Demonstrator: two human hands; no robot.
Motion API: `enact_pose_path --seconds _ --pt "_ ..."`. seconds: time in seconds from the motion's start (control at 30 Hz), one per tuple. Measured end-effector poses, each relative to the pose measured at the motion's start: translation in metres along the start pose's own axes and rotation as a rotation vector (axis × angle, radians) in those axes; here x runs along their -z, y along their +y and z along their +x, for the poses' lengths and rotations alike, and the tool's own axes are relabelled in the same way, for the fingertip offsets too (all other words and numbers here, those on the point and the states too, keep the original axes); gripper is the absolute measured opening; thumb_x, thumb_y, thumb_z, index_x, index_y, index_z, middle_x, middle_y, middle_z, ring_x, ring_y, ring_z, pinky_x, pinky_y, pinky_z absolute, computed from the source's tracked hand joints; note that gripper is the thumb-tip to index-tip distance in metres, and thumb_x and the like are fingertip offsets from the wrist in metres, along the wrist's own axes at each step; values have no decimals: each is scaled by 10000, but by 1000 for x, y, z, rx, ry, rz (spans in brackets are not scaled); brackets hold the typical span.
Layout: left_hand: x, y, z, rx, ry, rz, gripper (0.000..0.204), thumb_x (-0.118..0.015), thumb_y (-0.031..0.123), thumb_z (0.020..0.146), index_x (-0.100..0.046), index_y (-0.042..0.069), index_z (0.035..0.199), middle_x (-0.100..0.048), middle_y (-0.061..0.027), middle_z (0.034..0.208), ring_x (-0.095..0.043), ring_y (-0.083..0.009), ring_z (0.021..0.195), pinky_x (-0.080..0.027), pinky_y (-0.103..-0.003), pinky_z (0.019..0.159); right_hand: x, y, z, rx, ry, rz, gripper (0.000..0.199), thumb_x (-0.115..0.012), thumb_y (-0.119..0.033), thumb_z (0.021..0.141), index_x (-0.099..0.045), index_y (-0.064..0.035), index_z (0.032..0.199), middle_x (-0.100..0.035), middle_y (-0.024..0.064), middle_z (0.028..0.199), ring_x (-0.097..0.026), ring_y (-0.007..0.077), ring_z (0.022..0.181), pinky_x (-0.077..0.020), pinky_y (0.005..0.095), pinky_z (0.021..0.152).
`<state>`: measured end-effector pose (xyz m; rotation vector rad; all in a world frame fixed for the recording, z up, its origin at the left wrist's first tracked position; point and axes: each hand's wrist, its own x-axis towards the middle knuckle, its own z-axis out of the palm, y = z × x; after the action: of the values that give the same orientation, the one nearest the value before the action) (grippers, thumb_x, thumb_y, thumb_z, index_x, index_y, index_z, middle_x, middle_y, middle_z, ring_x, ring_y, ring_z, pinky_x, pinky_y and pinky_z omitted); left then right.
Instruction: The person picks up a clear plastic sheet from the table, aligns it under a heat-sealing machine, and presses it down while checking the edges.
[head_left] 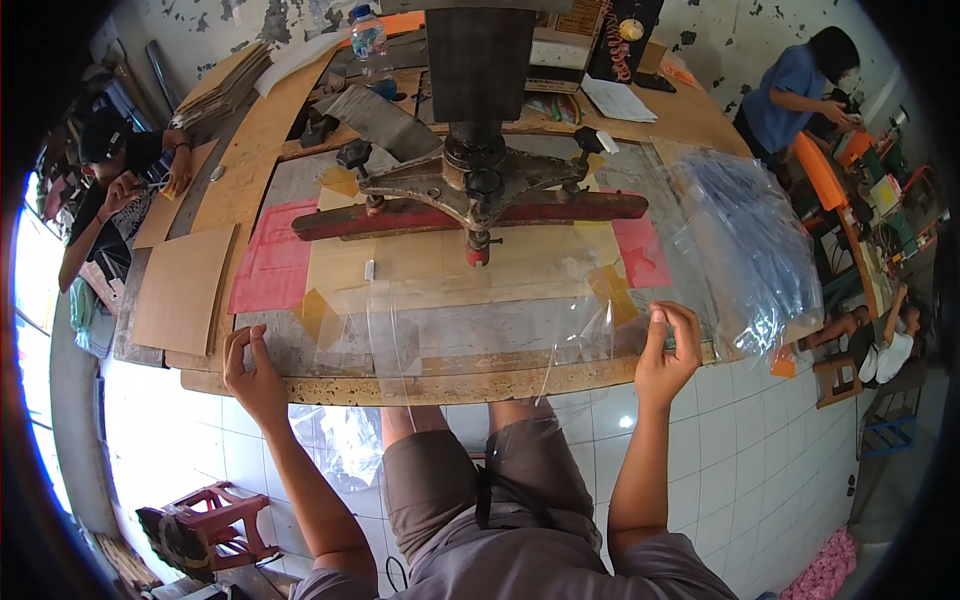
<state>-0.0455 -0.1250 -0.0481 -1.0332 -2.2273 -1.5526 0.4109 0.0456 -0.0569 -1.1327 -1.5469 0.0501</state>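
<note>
A clear plastic sheet (480, 345) spans the space between my hands, over the front edge of the work table; its outer edges are hard to make out. My left hand (255, 375) pinches thumb to fingers at the sheet's left side. At its right side, my right hand (668, 355) is closed in a similar pinch. Behind the sheet stands a press head (475, 190) with a long red bar (590, 210). Beneath that bar lies a pale yellow board (430, 255), with pink sheets (272, 260) at its sides and amber tape (610, 292) at its corners.
Stacked clear plastic (750, 250) lies on the table's right; brown cardboard (185, 290) lies on the left. A water bottle (368, 35) stands at the back. One person (115, 190) sits at the left, another (800, 95) stands at the right. Red stools (225, 520) are on the floor.
</note>
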Motion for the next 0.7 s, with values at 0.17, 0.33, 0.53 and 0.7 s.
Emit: enact_pose_path --seconds 0.17,0.33,0.53,0.7 --pt "-1 3 -1 15 2 -7 180 -639 113 1020 -751 -16 962 -713 -71 969 -664 -194 933 -512 -340 894 1 -1 0 -12 2 10 77 -687 -83 984 -739 -26 979 -748 70 996 -676 234 947 -501 364 848" --pt "-1 1 0 9 0 -2 178 -640 110 1018 -750 -18 960 -714 -73 967 -666 -196 930 -514 -341 893 2 0 0 -3 -1 4 72 -684 -76 983 -733 -24 976 -747 68 994 -678 237 943 -498 367 853" --pt "-1 0 -1 -14 -1 13 176 -640 107 1014 -749 -20 959 -714 -81 966 -670 -205 927 -516 -345 887 2 1 0 2 -9 10 67 -683 -67 980 -732 -22 974 -747 69 997 -677 236 943 -496 368 859" --pt "1 4 0 -17 0 36 168 -645 108 1007 -753 -13 965 -716 -84 964 -673 -213 925 -510 -350 888 2 1 0 4 -1 13 71 -681 -68 983 -733 -19 976 -745 76 994 -681 241 941 -503 370 857"
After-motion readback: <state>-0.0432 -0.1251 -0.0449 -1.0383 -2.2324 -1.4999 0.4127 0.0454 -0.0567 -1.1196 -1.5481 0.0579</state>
